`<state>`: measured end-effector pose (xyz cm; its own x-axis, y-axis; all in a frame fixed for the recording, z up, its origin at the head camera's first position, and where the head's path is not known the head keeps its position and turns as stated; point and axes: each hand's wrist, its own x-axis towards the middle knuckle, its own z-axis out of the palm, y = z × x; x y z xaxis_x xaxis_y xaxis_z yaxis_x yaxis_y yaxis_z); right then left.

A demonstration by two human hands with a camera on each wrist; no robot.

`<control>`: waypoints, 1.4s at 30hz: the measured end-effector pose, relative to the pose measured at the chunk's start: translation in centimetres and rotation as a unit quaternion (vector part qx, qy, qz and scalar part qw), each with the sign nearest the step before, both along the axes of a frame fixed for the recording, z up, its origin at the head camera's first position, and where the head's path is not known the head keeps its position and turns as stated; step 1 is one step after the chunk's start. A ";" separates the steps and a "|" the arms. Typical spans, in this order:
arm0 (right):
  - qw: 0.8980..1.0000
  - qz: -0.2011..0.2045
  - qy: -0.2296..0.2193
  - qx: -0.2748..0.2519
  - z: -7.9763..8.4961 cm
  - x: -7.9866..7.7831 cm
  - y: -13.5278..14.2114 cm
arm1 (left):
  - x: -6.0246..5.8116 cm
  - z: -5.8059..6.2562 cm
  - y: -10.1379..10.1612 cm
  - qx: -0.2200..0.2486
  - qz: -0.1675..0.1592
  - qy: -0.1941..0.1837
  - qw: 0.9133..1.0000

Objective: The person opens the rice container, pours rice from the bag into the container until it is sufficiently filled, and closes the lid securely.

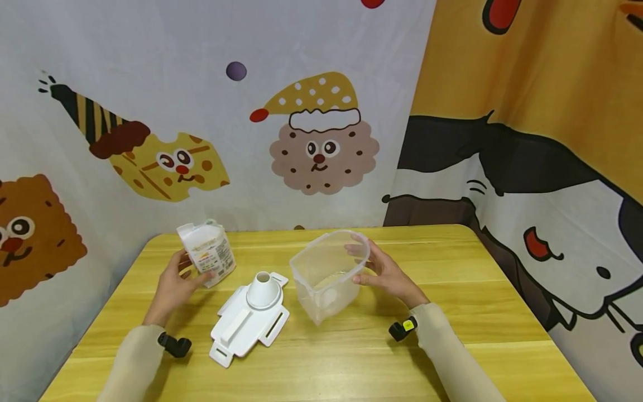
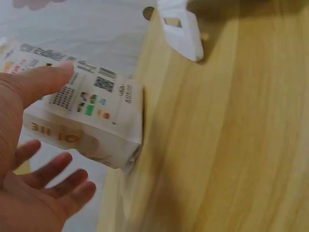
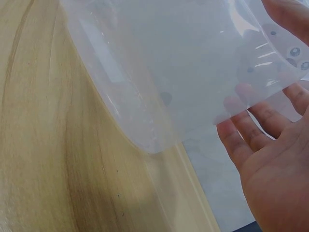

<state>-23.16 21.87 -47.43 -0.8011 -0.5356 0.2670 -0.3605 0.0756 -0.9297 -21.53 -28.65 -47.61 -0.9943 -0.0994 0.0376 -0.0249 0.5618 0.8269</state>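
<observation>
Left hand [image 1: 173, 286] at white printed bag [image 1: 213, 252]; right hand [image 1: 390, 274] at translucent container [image 1: 324, 293].
Left fingers are spread and relaxed, thumb over the bag's front; right fingers and thumb grasp the container's right end. White spouted lid [image 1: 253, 330] lies on the desk [image 1: 351, 363] between bag and container.

The table [image 1: 372, 363] is yellow wood, streaky grain. At its 10 o'clock the packet [image 1: 208, 251] is white with black print, gold side lettering and little green/orange blobs. Plain white plastic piece [image 1: 238, 329] at 9, milky see-through tub [image 1: 311, 296] at 12. Sleeves [image 1: 133, 357] are beige. Backdrop [image 1: 176, 50]'s white with cartoon-food prints, mustard around 2.
</observation>
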 end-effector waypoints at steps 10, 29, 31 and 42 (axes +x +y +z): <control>1.000 -0.001 0.006 0.002 -0.2 -0.1 0.2 | -0.9 -0.9 0.8 0.027 -0.007 0.043 0.999; 1.000 0.001 0.011 0.001 -0.3 -0.1 0.1 | -1.2 -1.8 1.1 0.011 0.024 0.069 0.997; 1.000 0.000 0.010 0.003 -0.2 -0.1 0.0 | -1.2 -1.9 1.1 0.007 0.030 0.071 0.997; 1.000 -0.004 0.007 0.010 -0.1 0.1 0.1 | -0.8 -1.2 1.4 0.017 0.043 0.061 0.997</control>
